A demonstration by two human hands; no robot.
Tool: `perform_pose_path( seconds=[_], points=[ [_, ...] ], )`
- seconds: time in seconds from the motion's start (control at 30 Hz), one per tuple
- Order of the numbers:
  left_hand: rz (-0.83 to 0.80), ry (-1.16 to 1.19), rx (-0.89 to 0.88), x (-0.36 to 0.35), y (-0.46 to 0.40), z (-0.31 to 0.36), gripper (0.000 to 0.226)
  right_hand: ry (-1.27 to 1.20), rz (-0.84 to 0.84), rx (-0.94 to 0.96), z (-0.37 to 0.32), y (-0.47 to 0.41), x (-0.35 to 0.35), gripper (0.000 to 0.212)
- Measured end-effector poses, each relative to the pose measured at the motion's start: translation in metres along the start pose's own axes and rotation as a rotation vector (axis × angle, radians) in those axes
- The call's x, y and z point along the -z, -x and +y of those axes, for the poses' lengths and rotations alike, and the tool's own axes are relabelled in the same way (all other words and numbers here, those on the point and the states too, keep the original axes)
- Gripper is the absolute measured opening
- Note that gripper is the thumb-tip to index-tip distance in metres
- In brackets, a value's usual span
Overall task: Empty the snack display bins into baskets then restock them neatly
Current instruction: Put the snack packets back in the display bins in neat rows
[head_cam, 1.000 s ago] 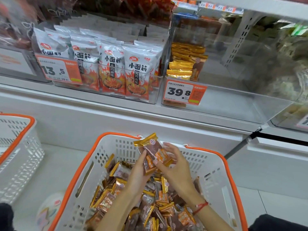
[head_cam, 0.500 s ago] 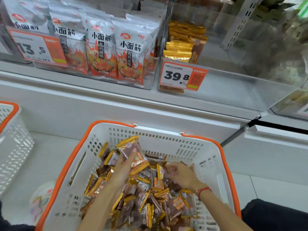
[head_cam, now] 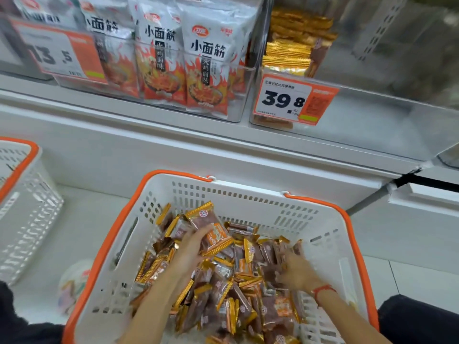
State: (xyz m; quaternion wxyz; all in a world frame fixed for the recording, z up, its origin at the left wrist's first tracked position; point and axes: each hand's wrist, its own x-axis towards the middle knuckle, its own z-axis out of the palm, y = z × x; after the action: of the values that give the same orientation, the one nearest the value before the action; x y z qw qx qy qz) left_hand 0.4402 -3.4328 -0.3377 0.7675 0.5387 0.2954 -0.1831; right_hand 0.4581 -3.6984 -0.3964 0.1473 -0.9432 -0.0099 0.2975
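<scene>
Inside the white orange-rimmed plastic basket (head_cam: 238,202), the left hand (head_cam: 191,247) grips gold-edged brown snack packets (head_cam: 211,232); the right hand (head_cam: 295,271), blurred, digs among loose packets, grasp unclear.

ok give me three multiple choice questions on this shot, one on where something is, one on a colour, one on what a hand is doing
1. Where does the white price tag reading 39.8 hang?
A. on the front of the clear plastic bin holding gold-wrapped snack packets
B. on the basket rim
C. on the floor

2. What colour is the rim of the white perforated plastic basket under the hands?
A. blue
B. orange
C. green

3. What is the left hand doing?
A. resting flat on the shelf
B. hanging idle outside the basket
C. holding small gold-edged brown snack packets over the heap

Answers:
1 A, the tag sits on the clear bin in front of the gold stack.
2 B, the orange band runs round the basket top.
3 C, its fingers wrap a small stack raised above the pile, while the right hand reaches into the pile, blurred.
</scene>
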Motion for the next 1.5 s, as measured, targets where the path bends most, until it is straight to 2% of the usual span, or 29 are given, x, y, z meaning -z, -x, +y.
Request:
perform_pose_path(
  seconds=[0.07,0.17,0.23,0.3,0.37,0.43,0.5,0.57,0.63,0.7,0.77,0.8,0.87,0.93,1.0,1.07,1.13,1.17,1.2,1.33,1.4,1.5],
  points=[
    [0.024,-0.009,-0.016,-0.002,0.0,0.001,0.012,-0.28,0.06,-0.038,-0.006,0.004,0.025,0.01],
    [0.081,-0.024,-0.042,-0.004,-0.002,0.001,0.012,-0.775,0.11,-0.063,-0.026,0.019,0.054,0.017],
    [0.097,-0.011,-0.061,-0.008,-0.003,0.004,0.012,-1.126,0.016,0.016,-0.045,0.03,0.07,0.023],
    [0.085,0.002,-0.082,-0.013,-0.002,0.012,0.014,-1.271,-0.062,0.133,-0.065,0.043,0.085,0.026],
    [0.072,0.017,-0.082,-0.02,0.001,0.021,0.015,-1.205,0.035,0.226,-0.087,0.053,0.096,0.024],
    [0.058,0.07,-0.074,-0.025,0.004,0.029,0.015,-0.923,0.366,0.364,-0.106,0.06,0.098,0.025],
    [0.029,0.127,-0.093,-0.03,0.008,0.039,0.024,-0.537,0.656,0.576,-0.121,0.066,0.095,0.036],
    [-0.03,0.177,-0.15,-0.034,0.013,0.045,0.041,-0.207,0.687,0.711,-0.129,0.065,0.086,0.044],
    [-0.076,0.202,-0.174,-0.034,0.019,0.05,0.055,-0.035,0.666,0.738,-0.135,0.065,0.079,0.047],
    [-0.139,0.195,-0.205,-0.034,0.027,0.052,0.052,-0.069,0.582,0.71,-0.142,0.069,0.079,0.051],
    [-0.144,0.19,-0.25,-0.032,0.028,0.051,0.035,-0.21,0.427,0.719,-0.144,0.07,0.079,0.054],
    [-0.132,0.192,-0.257,-0.028,0.028,0.05,0.031,-0.298,0.339,0.714,-0.145,0.071,0.081,0.05],
    [-0.111,0.196,-0.247,-0.022,0.027,0.049,0.039,-0.519,0.233,0.649,-0.144,0.067,0.087,0.036],
    [-0.059,0.219,-0.212,-0.012,0.023,0.046,0.045,-0.764,0.3,0.48,-0.137,0.053,0.091,0.025],
    [0.002,0.212,-0.205,-0.006,0.019,0.04,0.041,-0.833,0.34,0.254,-0.123,0.037,0.09,0.017],
    [0.042,0.137,-0.224,-0.004,0.011,0.032,0.038,-0.797,0.116,0.161,-0.117,0.028,0.08,0.042],
    [0.014,0.061,-0.228,-0.008,0.004,0.021,0.07,-0.763,-0.103,0.153,-0.125,0.026,0.065,0.056],
    [-0.003,0.034,-0.216,-0.008,0.0,0.016,0.083,-0.753,-0.126,0.173,-0.133,0.025,0.059,0.056],
    [0.027,0.039,-0.206,-0.011,-0.003,0.014,0.082,-0.776,-0.107,0.183,-0.138,0.022,0.052,0.052],
    [0.056,0.213,-0.133,-0.011,-0.013,0.021,0.036,-1.054,-0.012,0.121,-0.142,0.014,0.043,0.035],
    [0.08,0.191,-0.164,-0.011,-0.017,0.024,0.033,-1.126,0.054,0.142,-0.137,0.014,0.05,0.035],
    [0.116,0.111,-0.181,-0.008,-0.022,0.02,0.036,-1.069,0.067,0.215,-0.125,0.015,0.07,0.033]
  ],
)
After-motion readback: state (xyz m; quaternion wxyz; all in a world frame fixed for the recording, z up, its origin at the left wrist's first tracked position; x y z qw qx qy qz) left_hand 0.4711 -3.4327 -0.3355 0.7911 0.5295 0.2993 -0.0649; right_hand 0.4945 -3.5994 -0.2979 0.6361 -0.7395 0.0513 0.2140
